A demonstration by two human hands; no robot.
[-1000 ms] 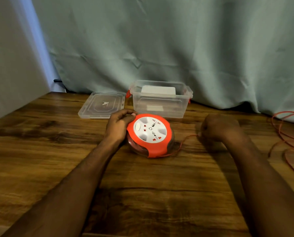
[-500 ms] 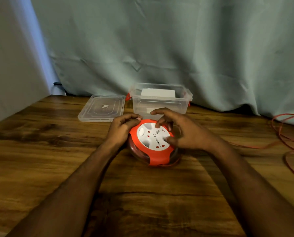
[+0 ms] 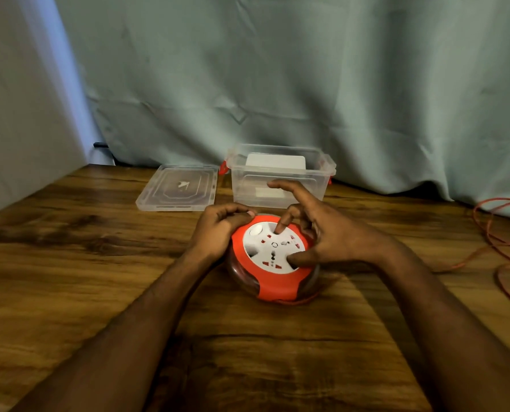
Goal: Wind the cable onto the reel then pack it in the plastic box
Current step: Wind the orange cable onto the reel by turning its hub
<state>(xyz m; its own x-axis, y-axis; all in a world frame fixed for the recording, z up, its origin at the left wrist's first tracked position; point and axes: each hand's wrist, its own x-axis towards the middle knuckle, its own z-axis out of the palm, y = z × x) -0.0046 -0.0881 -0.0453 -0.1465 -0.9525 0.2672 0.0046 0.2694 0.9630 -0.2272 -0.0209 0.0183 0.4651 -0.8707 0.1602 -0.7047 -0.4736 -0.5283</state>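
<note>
The reel lies flat on the bench, sockets up, and serves as the reference point here. The left hand is curled narrow against the reel's left rim, steadying the orange housing. The right hand is spread wide over the white face, one fingertip and the thumb pressing into its recesses. Judgement: winding is in hand. It goes best with the housing pinned firmly while the face turns evenly, so that the cable feeds in without kinks. Much cable lies loose well right of the reel, near the bench's right edge, where it could snag. Behind the reel stands the plastic box, open, with its lid behind-left. The approach to the box is unobstructed.
</note>
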